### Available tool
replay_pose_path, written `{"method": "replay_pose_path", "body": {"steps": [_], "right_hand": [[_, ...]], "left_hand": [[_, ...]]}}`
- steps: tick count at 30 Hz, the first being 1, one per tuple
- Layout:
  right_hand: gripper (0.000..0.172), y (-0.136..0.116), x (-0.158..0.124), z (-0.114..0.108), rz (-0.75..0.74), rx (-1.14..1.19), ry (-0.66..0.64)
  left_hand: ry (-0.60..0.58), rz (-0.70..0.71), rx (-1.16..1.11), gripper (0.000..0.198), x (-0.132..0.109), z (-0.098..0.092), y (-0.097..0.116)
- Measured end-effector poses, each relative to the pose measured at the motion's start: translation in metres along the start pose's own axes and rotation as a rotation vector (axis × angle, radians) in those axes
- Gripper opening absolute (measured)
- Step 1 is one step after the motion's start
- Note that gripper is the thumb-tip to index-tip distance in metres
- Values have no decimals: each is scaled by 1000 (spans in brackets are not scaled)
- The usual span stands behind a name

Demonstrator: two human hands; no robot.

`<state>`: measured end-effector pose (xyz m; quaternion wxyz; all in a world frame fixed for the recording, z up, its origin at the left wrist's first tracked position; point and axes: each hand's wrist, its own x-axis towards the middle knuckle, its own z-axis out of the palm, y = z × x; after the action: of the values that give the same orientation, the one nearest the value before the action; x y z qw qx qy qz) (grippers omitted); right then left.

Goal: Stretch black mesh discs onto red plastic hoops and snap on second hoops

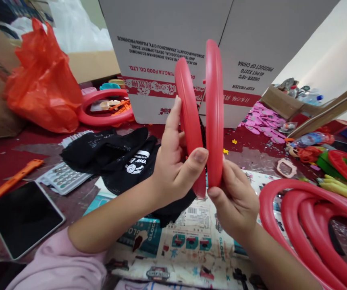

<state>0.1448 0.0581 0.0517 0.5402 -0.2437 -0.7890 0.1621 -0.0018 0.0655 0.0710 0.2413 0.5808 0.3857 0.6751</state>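
Note:
In the middle of the head view, two red plastic rings stand upright, seen nearly edge-on with a narrow gap between them. My left hand point(173, 165) grips the left red ring point(188, 102), thumb across its near side and fingers up its outer side. My right hand point(238, 199) pinches the lower part of the right red ring point(214, 96) between thumb and fingers. A small red peg shows in the gap, with something dark lower down that I cannot make out. Black mesh fabric point(107, 155) with white print lies behind my left forearm.
A large white carton point(173, 24) stands behind the rings. More red rings point(288, 193) lie stacked at right, near pink pieces point(262, 121). At left are an orange bag point(44, 80), a tablet point(25, 217) and a calculator point(66, 177). Printed cardboard point(191, 241) lies beneath my hands.

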Motion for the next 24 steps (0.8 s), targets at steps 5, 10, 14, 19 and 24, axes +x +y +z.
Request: {"method": "replay_pose_path", "body": {"steps": [5,10,14,19,24], "right_hand": [[41,2,0,6,45,144,-66],[44,3,-4,6,72,131,-41],[46,4,-5,7,74,126,-36],[45,1,-4,8,66,100,-44],[48,1,-5,11,47,102,-21]], "left_hand": [[-80,170,-111,61,3,-3,0],[-63,166,-51,65,4,-2,-3],[-13,123,44,72,4,-4,-5],[-50,124,-5,70,2,-6,1],[-68,216,-97,60,3,-10,8]]}}
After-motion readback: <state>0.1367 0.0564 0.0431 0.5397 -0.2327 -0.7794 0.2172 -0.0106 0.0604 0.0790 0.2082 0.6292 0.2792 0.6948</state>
